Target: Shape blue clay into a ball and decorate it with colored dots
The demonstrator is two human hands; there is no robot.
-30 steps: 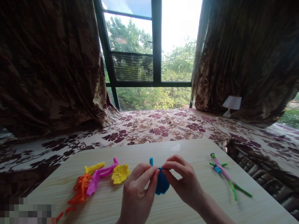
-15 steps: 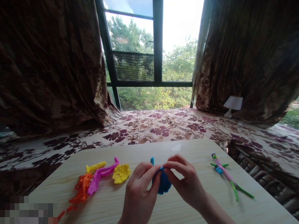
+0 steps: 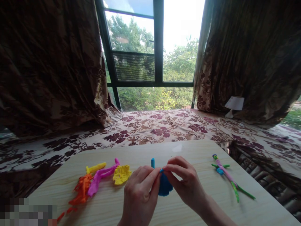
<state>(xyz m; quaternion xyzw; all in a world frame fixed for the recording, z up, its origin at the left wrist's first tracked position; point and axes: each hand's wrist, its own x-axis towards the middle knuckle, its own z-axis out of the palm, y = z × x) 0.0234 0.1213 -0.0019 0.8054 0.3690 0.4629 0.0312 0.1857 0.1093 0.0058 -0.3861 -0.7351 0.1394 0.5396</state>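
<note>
A flattened piece of blue modelling clay point(image 3: 166, 187) shows between my hands, its lower edge uneven. My left hand point(image 3: 141, 190) pinches the clay's upper edge between thumb and fingers. Close beside it, my right hand point(image 3: 187, 180) pinches the same edge from the other side, the fingertips of both almost meeting. A bit of lighter blue shows at the pinch; the fingers hide the rest of that edge. Just behind my left fingers a short blue clay stick point(image 3: 152, 162) is visible, its lower end hidden.
On the pale wooden table point(image 3: 188, 210), left, are a yellow clay disc point(image 3: 121, 175), a pink clay strip point(image 3: 101, 175), a yellow roll point(image 3: 96, 168) and orange clay pieces point(image 3: 82, 189). A multicoloured clay stick figure point(image 3: 224, 172) lies right. Beyond are a patterned cloth point(image 3: 162, 128) and a lamp point(image 3: 234, 103).
Both hands stay pinched at the blue clay's upper edge with small finger shifts. The curved edge seen between the fingertips half a second ago now shows only as a small bit.
</note>
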